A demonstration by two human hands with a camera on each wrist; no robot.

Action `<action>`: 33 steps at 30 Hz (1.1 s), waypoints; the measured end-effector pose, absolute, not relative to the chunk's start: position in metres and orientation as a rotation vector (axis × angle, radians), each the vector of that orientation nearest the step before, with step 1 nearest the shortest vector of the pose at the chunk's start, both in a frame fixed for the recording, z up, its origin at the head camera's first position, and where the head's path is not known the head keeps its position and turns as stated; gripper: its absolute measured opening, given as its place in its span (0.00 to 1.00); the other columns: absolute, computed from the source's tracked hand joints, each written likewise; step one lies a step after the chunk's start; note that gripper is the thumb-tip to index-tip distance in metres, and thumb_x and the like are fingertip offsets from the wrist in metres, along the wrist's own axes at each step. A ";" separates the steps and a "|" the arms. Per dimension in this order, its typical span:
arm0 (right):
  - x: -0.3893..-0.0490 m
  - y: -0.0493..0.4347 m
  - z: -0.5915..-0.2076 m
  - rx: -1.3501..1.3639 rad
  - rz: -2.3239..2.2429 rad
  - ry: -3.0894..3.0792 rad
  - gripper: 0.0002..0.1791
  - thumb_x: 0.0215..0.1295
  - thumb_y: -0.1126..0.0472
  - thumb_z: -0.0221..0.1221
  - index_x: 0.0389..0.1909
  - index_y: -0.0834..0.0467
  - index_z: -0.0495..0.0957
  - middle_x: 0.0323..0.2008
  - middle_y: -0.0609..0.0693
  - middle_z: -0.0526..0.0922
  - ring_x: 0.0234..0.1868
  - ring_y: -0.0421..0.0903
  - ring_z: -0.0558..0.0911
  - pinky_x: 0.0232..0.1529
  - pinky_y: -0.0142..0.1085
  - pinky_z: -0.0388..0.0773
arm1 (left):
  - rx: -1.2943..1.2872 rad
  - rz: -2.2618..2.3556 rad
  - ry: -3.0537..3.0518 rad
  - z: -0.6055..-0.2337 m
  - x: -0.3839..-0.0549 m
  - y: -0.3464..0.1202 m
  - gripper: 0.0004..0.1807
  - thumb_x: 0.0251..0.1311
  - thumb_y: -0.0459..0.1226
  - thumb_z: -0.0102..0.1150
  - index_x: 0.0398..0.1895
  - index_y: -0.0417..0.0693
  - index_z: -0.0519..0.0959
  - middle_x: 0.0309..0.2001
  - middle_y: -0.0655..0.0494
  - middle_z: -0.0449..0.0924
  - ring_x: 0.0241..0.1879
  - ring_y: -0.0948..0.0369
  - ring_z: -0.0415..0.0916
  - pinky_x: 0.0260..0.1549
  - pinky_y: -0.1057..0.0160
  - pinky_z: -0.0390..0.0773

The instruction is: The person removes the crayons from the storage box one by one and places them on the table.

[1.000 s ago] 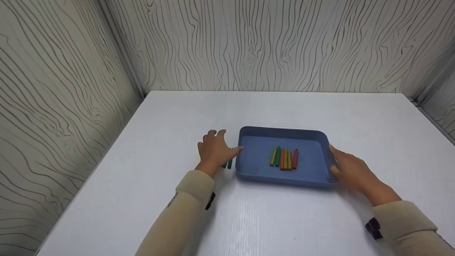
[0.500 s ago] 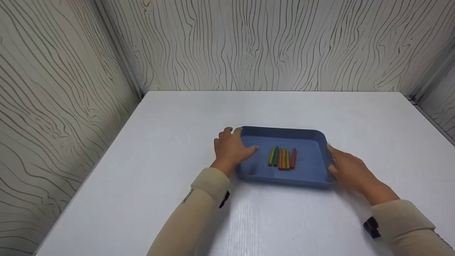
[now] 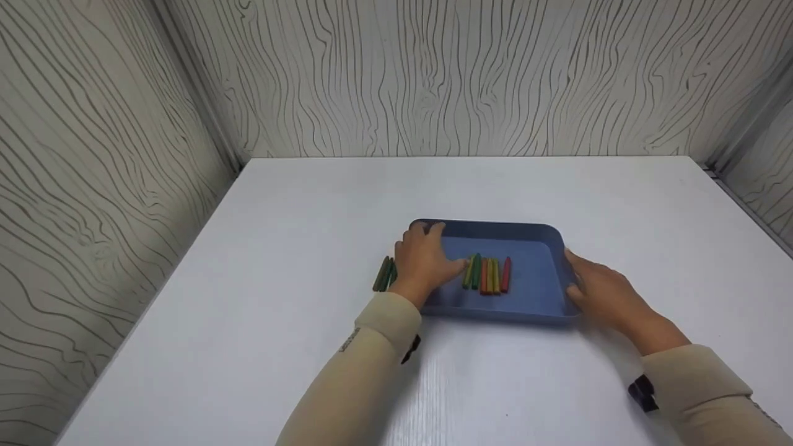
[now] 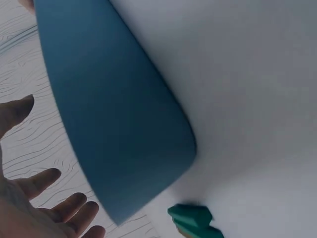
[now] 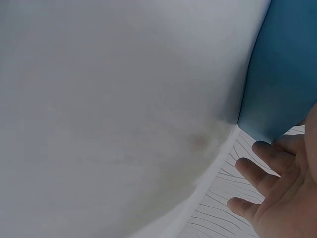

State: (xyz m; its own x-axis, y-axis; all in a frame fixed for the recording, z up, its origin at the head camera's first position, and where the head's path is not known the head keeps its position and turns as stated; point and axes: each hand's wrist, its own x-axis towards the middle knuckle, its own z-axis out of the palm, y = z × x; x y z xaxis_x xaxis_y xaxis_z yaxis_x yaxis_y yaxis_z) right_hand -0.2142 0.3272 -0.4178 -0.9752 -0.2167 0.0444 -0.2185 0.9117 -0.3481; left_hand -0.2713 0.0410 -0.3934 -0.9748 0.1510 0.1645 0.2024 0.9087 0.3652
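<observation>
A shallow blue tray (image 3: 536, 294) stands on the table with several crayons (image 3: 489, 275) lying side by side in it, in yellow, green, orange and red. Over its left part is my left hand (image 3: 424, 260), fingers spread and thumb tip by the leftmost crayons; no object shows in its grasp in the left wrist view. My right hand (image 3: 604, 294) touches the tray's right side, thumb and forefinger at the rim, the other fingers extended in the right wrist view. Green crayons (image 3: 383, 274) lie left of the tray, partly hidden by my left hand.
A white table (image 3: 297, 248) carries everything. Wood-grain patterned panels (image 3: 427, 80) rise behind it and along both sides. The outer wall of the tray (image 4: 119, 114) fills much of the left wrist view, close to the green crayon ends (image 4: 193, 215).
My left hand has moved right, from above the green crayons on the table to over the tray, uncovering part of them. My right hand stays at the tray's side.
</observation>
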 end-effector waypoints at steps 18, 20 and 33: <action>-0.215 0.327 -0.418 0.359 0.536 -3.049 0.34 0.67 0.65 0.51 0.69 0.73 0.51 0.63 0.75 0.61 0.61 0.72 0.61 0.59 0.62 0.57 | -0.308 -0.814 -3.057 -0.413 -0.268 0.061 0.42 0.44 0.49 0.74 0.66 0.55 0.70 0.60 0.49 0.71 0.59 0.52 0.68 0.57 0.51 0.66; -0.215 0.327 -0.418 0.358 0.539 -3.050 0.34 0.67 0.65 0.51 0.69 0.73 0.51 0.63 0.75 0.61 0.61 0.72 0.61 0.59 0.62 0.57 | -0.303 -0.848 -3.068 -0.415 -0.268 0.062 0.42 0.44 0.48 0.75 0.66 0.56 0.70 0.61 0.49 0.70 0.60 0.52 0.67 0.58 0.51 0.65; -0.214 0.326 -0.418 0.312 0.538 -3.094 0.33 0.68 0.63 0.48 0.70 0.72 0.50 0.64 0.74 0.60 0.63 0.71 0.59 0.60 0.63 0.53 | -0.341 -0.906 -3.074 -0.424 -0.268 0.066 0.37 0.43 0.44 0.76 0.61 0.52 0.75 0.56 0.51 0.73 0.57 0.54 0.68 0.55 0.56 0.68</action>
State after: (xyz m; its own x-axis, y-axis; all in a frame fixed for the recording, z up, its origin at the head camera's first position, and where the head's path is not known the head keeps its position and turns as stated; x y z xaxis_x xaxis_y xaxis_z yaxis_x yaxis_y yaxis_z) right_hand -0.2139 0.3257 -0.4181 -0.9803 -0.1964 0.0195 -0.1914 0.9224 -0.3355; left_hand -0.2685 0.0661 -0.4238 -0.9743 0.2245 -0.0177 0.1790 0.8198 0.5440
